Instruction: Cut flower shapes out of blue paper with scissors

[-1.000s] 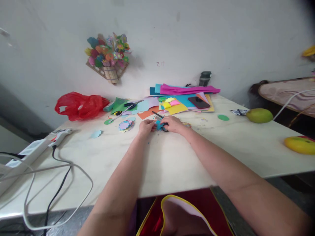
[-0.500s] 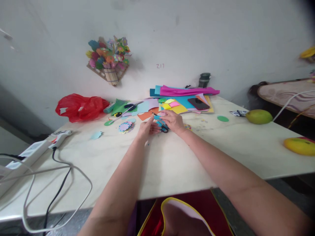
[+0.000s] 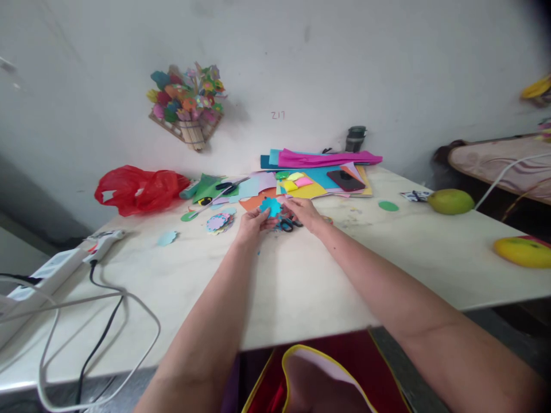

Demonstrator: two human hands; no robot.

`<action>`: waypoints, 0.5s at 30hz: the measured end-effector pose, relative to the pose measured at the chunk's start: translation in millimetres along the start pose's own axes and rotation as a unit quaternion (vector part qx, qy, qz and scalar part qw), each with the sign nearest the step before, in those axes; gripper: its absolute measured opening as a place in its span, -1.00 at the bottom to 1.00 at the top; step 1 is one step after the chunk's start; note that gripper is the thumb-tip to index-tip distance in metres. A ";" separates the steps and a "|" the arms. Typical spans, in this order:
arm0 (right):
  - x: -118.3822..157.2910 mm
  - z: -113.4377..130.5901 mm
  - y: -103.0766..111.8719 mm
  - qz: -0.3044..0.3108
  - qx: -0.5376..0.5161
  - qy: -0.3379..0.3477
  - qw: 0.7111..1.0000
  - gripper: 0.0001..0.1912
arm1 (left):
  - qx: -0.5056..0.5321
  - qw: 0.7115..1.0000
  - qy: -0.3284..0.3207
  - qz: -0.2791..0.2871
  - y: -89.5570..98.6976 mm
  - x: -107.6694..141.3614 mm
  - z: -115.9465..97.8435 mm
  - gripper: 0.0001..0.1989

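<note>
A blue paper cutout with a scalloped edge [image 3: 270,207] is spread flat above the table, facing me. My left hand [image 3: 253,225] is closed on its lower left edge, thumb in front. At the cutout's right edge, my right hand [image 3: 303,213] pinches with its fingertips. Under the hands lie black-handled scissors [image 3: 286,225] and small blue scraps, partly hidden. A stack of scalloped paper cutouts [image 3: 218,222] sits left of my left hand. Farther left lies a single light blue cutout [image 3: 167,238].
Coloured paper sheets [image 3: 327,158], a phone [image 3: 346,180] and more scissors [image 3: 226,187] lie at the back. A red plastic bag [image 3: 140,189] is at back left. A power strip [image 3: 55,269] with cables occupies the left. Mangoes [image 3: 451,201] rest at right, near a green paper circle [image 3: 388,205].
The blue paper has opened from a folded strip into a flat scalloped round between my hands. My right hand has moved slightly down, off the paper's top, to its right edge.
</note>
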State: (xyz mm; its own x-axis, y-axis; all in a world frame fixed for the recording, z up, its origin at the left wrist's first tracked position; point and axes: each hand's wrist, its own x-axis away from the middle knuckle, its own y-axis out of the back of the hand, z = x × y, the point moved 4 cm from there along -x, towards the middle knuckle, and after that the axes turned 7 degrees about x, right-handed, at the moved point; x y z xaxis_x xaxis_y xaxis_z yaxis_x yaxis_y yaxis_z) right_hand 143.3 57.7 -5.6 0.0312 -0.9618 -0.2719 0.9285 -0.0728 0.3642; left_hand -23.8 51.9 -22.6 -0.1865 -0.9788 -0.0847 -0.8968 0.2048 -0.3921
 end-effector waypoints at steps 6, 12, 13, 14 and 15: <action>7.2 8.3 -8.2 0.051 -0.039 -0.023 0.998 -0.80 | -0.026 0.999 -0.004 0.021 -2.9 -0.1 0.5 -0.64; 7.4 11.0 -6.3 0.022 -0.041 -0.012 0.999 -0.85 | 0.016 0.999 0.007 0.039 -9.1 1.9 -0.9 -0.65; 7.9 11.8 -6.2 0.022 -0.042 -0.009 0.999 -0.85 | 0.020 0.999 0.008 0.037 -9.4 2.1 -0.9 -0.66; 8.5 12.6 -6.2 0.020 -0.041 -0.007 0.999 -0.86 | 0.022 0.999 0.008 0.037 -9.7 2.2 -0.7 -0.67; 9.1 13.3 -6.2 0.019 -0.039 -0.004 0.999 -0.86 | 0.024 0.999 0.008 0.037 -10.0 2.2 -0.4 -0.68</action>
State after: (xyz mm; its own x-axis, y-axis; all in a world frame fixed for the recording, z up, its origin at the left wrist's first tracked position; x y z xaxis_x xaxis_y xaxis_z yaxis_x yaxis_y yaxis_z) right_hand 132.9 45.8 1.6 0.0652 -0.9654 -0.2526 0.9529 -0.0149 0.3030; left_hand -15.4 47.7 -18.5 -0.2594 -0.9606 -0.1000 -0.8601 0.2768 -0.4286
